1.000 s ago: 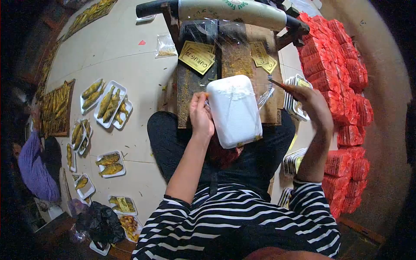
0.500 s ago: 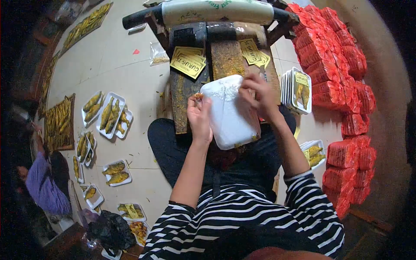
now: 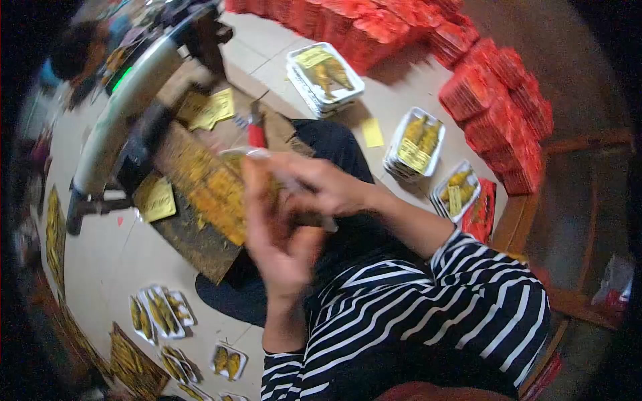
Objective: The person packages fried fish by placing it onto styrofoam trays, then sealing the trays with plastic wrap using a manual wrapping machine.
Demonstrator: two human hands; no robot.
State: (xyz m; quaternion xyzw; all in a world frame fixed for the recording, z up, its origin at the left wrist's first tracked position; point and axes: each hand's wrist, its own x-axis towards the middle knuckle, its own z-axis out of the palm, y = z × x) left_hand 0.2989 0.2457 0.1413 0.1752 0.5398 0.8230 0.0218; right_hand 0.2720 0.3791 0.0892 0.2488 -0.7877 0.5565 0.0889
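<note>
My left hand [image 3: 277,250] and my right hand [image 3: 328,184] are closed around a white foam tray [image 3: 244,152], tilted and blurred by motion above my lap. Mostly hidden by the fingers, it shows only its pale edges, so its contents cannot be made out. Beyond the hands lies a wooden board [image 3: 194,167] stained yellow. On it rest a red-handled knife [image 3: 256,132] and yellow printed labels [image 3: 215,109], with another yellow label [image 3: 157,199] to the left.
A wrapping film roll [image 3: 124,113] spans the board's far end. Stacked trays of yellow fish [image 3: 326,75], more fish stacks [image 3: 414,144] and trays [image 3: 458,190] stand at right. Red-bagged bundles [image 3: 495,120] line the wall. Fish trays [image 3: 160,313] lie at lower left.
The view has swung to the right. The tray, earlier held with its white underside up, is now tilted between both hands, and the right hand has closed in beside the left.
</note>
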